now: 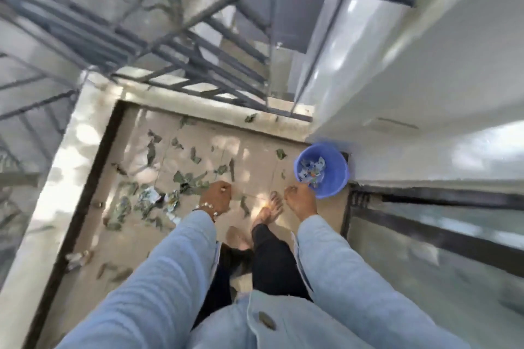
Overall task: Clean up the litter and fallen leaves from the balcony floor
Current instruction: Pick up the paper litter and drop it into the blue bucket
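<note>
Leaves (187,178) are grey-green, curled and torn, scattered over the tiled balcony floor (255,156), thickest left of centre. Crumpled paper litter (149,197) is mixed in just left of the left hand (217,198). Frame is blurred; no common long axis to the scatter. Blue bucket (323,170) sits in the right corner against the wall, scraps inside. Left hand: fingers curled under, whether they hold anything I can't tell. Right hand (300,201): beside the bucket rim, fingers relaxed, holding nothing. Bare tile between the hands; raised kerb (71,164) and railing (198,65) close off left and far edges.
</note>
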The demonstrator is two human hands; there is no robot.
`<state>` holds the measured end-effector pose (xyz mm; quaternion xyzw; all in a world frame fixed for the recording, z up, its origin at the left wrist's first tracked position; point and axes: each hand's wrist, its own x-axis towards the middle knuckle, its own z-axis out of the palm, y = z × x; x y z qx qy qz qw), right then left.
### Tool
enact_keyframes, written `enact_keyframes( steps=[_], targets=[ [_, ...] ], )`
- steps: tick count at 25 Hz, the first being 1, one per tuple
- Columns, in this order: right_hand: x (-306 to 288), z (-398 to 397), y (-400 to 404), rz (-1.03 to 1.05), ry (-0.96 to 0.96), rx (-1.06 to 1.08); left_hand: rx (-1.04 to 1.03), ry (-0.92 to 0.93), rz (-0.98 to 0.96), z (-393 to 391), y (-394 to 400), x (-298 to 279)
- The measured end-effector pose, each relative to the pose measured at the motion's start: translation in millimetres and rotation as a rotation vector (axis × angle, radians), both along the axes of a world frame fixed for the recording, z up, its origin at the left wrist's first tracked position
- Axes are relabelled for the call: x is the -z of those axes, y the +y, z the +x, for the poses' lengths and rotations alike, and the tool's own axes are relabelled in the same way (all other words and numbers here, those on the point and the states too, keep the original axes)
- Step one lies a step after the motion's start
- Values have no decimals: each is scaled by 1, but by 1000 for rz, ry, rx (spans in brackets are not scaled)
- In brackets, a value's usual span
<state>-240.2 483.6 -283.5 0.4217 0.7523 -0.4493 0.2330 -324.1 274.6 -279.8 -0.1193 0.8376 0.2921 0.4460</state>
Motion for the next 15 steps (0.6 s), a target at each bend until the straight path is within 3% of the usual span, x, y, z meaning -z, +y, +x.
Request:
enact_keyframes(
  steps=[4, 8, 15],
  targets=[
    [-6, -31, -53, 10, -43, -420, -407, 35, -21, 35, -105, -15],
    [-3, -43, -116, 36, -34, -700, -644, 14, -57, 92, -187, -23],
    [10, -29, -231, 63, -15, -1196, -1186, 19, -79, 230, -262, -1]
  ],
)
